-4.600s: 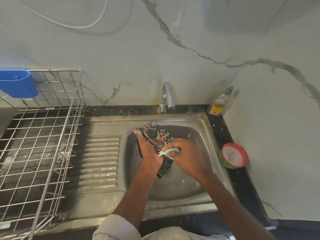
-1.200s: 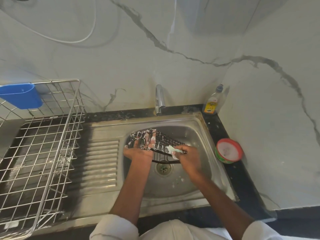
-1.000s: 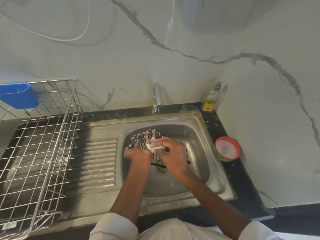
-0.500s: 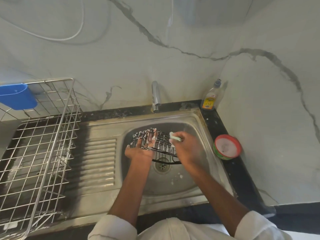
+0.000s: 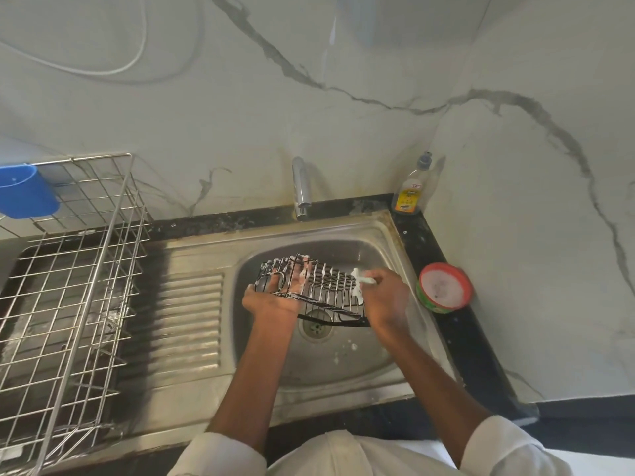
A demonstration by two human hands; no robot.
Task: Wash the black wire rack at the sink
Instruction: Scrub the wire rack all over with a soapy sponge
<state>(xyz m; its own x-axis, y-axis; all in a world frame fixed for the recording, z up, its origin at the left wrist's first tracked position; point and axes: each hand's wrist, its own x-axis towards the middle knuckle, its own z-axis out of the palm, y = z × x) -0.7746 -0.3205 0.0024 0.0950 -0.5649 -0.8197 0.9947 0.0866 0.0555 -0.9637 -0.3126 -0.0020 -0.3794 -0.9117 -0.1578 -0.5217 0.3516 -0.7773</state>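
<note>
Steel dish rack (image 5: 79,304) left; soap bottle (image 5: 410,190), red-rimmed tub (image 5: 443,286) right.

Black wire rack (image 5: 319,286); blue cup (image 5: 25,192); grey-veined white wall (image 5: 309,115).

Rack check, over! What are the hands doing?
Left hand holds the soapy rack over the sink. Right hand scrubs with a sponge. Nothing blocking.

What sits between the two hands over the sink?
In the head view, the soapy black wire rack spans from left hand to right hand.
</note>
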